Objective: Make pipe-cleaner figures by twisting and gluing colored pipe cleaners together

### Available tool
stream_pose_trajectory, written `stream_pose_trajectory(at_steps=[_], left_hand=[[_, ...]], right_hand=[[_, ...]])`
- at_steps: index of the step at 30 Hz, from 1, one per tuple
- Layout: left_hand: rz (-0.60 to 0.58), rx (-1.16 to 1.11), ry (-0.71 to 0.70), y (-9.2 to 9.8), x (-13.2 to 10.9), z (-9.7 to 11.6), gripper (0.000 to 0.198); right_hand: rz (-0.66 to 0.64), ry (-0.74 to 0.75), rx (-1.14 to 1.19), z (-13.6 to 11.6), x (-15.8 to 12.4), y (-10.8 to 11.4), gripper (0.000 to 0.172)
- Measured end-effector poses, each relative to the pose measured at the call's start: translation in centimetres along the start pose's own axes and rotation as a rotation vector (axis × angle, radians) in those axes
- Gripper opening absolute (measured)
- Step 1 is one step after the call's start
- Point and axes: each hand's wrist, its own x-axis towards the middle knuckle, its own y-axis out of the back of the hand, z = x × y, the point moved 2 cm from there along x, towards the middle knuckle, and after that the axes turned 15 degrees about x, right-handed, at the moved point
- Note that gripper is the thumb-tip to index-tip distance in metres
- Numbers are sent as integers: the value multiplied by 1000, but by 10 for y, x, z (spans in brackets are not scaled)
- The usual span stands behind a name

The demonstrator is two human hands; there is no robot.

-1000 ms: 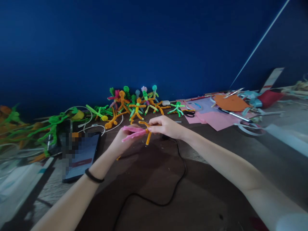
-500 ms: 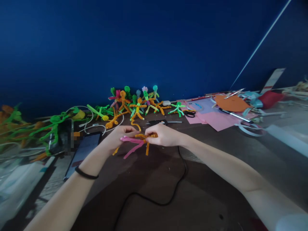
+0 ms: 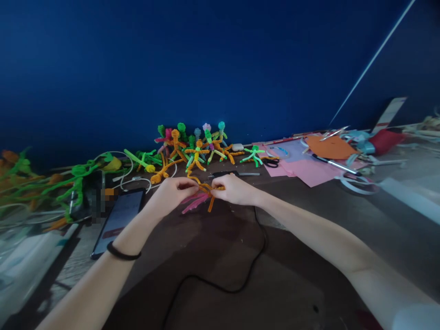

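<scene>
Above the dark table, my left hand [image 3: 174, 195] pinches an orange pipe cleaner [image 3: 194, 178] between thumb and fingers. Opposite it, my right hand [image 3: 234, 189] is closed on the twisted orange part of the same piece, a pipe-cleaner figure [image 3: 211, 204]. Pink pipe cleaners [image 3: 195, 203] hang from it below my left fingers. My fingertips hide where the strands cross. Just behind my right hand lies a dark tool [image 3: 225, 174], probably a glue gun, partly covered by the hand.
Several finished pipe-cleaner figures [image 3: 196, 156] stand along the blue wall. To the left are a phone [image 3: 118, 222], a white cable [image 3: 129, 165] and green pipe-cleaner stems [image 3: 77, 176]. Pink paper [image 3: 318, 172], black scissors [image 3: 271, 162] and a pen [image 3: 337, 165] lie right. A black cord [image 3: 256, 256] crosses the front.
My left hand has shifted slightly, now pinching an orange strand close to my right hand. The pink strands have swung to the right and lie under the fingers.
</scene>
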Motion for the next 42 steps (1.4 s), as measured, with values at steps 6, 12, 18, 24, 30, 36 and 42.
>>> stream_pose_trajectory(at_steps=[6,12,18,24,30,36,42], left_hand=[[265,444,-96,0,-17,22,17],[114,512,-106,-12,-24,32,25],[55,401,-43,-18,-17,23,26],[-84,86,55,-29,-9,7,24],[-70,-213,108,-32,0,-10,18],[-238,-256,32,-22,1,-15,15],[-330,-164,87,-12,1,-15,19]], right_hand=[[121,-15,-16,6,3,-1,19],[195,-23,84,10,6,4,21],[197,-20,259,11,7,9,25],[133,-50,483,13,8,4,22],[38,-18,540,3,4,3,22],[-165,33,440,-6,-1,3,21],[-325,105,267,-9,-5,4,17]])
